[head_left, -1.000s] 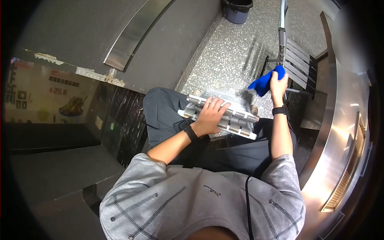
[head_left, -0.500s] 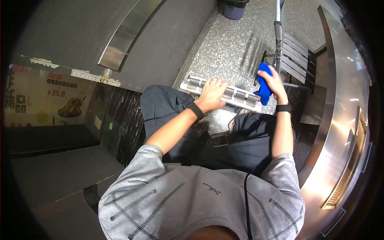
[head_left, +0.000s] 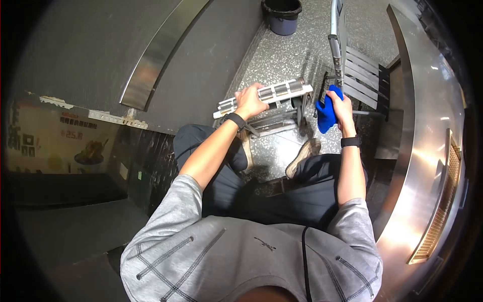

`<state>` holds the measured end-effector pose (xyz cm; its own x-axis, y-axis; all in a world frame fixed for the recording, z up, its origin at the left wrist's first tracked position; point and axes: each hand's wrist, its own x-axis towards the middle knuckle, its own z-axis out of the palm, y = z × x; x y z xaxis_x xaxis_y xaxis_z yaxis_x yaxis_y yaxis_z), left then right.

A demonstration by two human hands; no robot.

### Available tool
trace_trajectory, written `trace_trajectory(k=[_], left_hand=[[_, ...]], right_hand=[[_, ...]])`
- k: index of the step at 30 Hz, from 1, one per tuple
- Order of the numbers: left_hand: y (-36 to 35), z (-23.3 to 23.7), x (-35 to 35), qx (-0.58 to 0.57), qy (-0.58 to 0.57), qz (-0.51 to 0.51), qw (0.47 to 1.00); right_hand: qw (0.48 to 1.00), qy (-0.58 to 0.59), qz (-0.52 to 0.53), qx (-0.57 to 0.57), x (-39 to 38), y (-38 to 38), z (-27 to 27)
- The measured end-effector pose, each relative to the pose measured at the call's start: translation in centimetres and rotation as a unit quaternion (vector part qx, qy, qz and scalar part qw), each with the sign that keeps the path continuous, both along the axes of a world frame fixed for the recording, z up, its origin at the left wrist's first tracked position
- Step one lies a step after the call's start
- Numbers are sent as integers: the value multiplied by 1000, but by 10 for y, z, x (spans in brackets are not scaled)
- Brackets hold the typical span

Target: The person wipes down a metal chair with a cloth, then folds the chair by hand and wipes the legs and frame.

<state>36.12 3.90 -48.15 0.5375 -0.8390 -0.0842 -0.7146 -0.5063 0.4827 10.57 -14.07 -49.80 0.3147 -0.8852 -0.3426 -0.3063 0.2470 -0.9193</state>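
Near the center of the frame, slightly above the middle, we grip a silvery metal piece [head_left: 286,90] with our left hand [head_left: 250,102], the fingers curled over its upper edge toward its left end. The piece is long, with white bars and shiny rounded sections between them, and it slants so that its right end sits higher in the picture than its left. Below it we see a grey metal frame [head_left: 274,126] above the floor [head_left: 274,148]; we cannot tell whether the two are joined.

To the right of center, we have our right hand [head_left: 343,108] closed around a bunched blue cloth [head_left: 327,113], which hangs down on the hand's left side, apart from the metal piece. Just behind this hand, at the upper right, stands a chair [head_left: 363,78] with a slatted seat.

We wear a dark band on each wrist. Our two shoes show on the floor below the frame, between our dark trouser legs [head_left: 211,151]. A bucket [head_left: 283,22] with a dark liner stands at the top of the frame, beside the grey wall [head_left: 206,60], and a steel counter [head_left: 402,171] curves down the right side.
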Motion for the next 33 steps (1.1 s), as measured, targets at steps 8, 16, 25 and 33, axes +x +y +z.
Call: trace_trajectory(k=[8,16,25,33], left_hand=[[22,-1,-12,-112,65,175,976],[66,-41,-78,-142,396,-1,907],[35,-10,-32,-4,558,-1,830],[44,-51,-18,-7,641,17,767]], right_hand=[[970,-103,164,150,39,30,6],[892,-274,146,329,59,41,10],[926,-133,263,236,47,77,6],[924,-85,352,125,47,99,6]])
